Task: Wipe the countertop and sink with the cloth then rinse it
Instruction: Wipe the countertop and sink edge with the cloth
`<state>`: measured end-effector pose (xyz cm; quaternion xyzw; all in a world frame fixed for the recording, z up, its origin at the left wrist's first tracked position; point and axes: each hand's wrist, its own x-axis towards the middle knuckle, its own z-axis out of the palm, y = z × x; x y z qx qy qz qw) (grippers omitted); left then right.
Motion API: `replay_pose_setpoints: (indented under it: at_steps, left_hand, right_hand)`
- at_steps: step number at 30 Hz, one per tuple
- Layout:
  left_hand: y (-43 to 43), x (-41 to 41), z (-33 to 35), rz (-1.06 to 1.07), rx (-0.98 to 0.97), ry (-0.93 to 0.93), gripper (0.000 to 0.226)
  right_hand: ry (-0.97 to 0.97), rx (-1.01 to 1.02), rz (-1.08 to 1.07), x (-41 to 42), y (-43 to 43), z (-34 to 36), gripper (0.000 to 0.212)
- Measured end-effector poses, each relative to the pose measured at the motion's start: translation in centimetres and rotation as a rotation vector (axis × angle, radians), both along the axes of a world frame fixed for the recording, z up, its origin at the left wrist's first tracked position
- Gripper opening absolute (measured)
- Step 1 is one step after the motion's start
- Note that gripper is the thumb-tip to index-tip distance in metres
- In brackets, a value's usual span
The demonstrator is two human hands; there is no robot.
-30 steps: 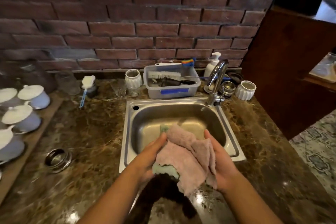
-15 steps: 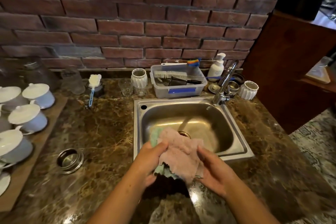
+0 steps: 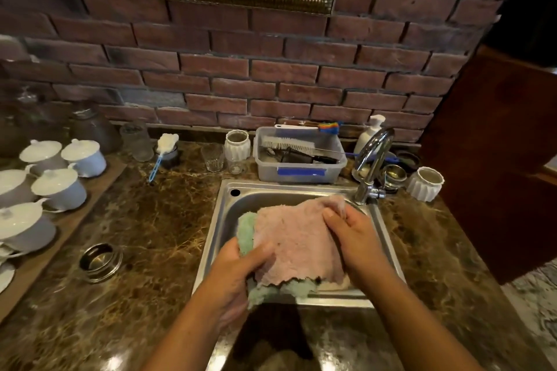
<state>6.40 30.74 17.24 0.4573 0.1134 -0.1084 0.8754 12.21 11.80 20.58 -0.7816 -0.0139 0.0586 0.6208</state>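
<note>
A pink cloth (image 3: 297, 238) with a pale green underside is spread out flat above the steel sink (image 3: 224, 214). My left hand (image 3: 238, 274) grips its near left corner, where the green side shows. My right hand (image 3: 352, 235) pinches its far right corner, close to the base of the chrome tap (image 3: 372, 159). The cloth hides most of the sink basin. The brown marble countertop (image 3: 156, 235) surrounds the sink. No water is seen running from the tap.
Behind the sink stand a grey tub of brushes (image 3: 300, 156), a soap pump bottle (image 3: 369, 132), white ribbed jars (image 3: 425, 182) and glasses (image 3: 212, 156). Lidded white cups (image 3: 58, 187) fill a board at the left. A steel ring (image 3: 101, 260) lies on the counter. A wooden panel (image 3: 500, 166) rises at the right.
The bunched cloth has been pulled open and stretched flat; my right hand moved up and away toward the tap with one corner. The view tilted upward.
</note>
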Motion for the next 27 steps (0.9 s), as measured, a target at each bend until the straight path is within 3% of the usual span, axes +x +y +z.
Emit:
replay_pose_setpoints:
  at_steps: [2,3,7,9,12,14,19,23,27]
  left_hand:
    - [-0.5,-0.1,1.8,0.018,-0.027,-0.098,0.098]
    - [-0.6,-0.2,2.9,0.010,-0.062,-0.150,0.104]
    - [-1.7,0.4,6.1,-0.027,-0.145,-0.280,0.078]
    - [-3.0,1.8,5.6,-0.076,-0.255,-0.162,0.078]
    - [-4.6,3.4,4.3,-0.164,-0.584,0.130,0.102]
    - [-4.9,4.4,2.3,-0.120,-0.682,0.228,0.099]
    - [-5.6,6.0,-0.9,-0.094,-0.611,0.380,0.051]
    - [-7.3,8.2,-2.5,-0.088,-0.502,0.503,0.043]
    - [-9.8,10.9,-3.6,-0.100,-0.347,0.589,0.039]
  right_hand:
    - [0.075,0.111,0.067,0.6,-1.3,2.5,0.024]
    - [0.136,0.196,0.097,0.8,-1.9,3.8,0.022]
    - [0.196,0.373,0.159,1.4,-2.9,6.8,0.025]
    - [0.149,0.308,0.145,1.9,-2.8,6.9,0.022]
    - [0.104,0.082,0.133,3.1,-2.6,4.8,0.020]
    - [0.086,-0.026,0.117,3.9,-2.6,2.9,0.020]
    - [0.031,-0.189,0.077,6.1,-3.7,-1.2,0.021]
    - [0.009,-0.336,-0.011,8.0,-6.0,-4.4,0.026]
    - [0.170,-0.324,-0.046,10.3,-10.4,-7.9,0.018]
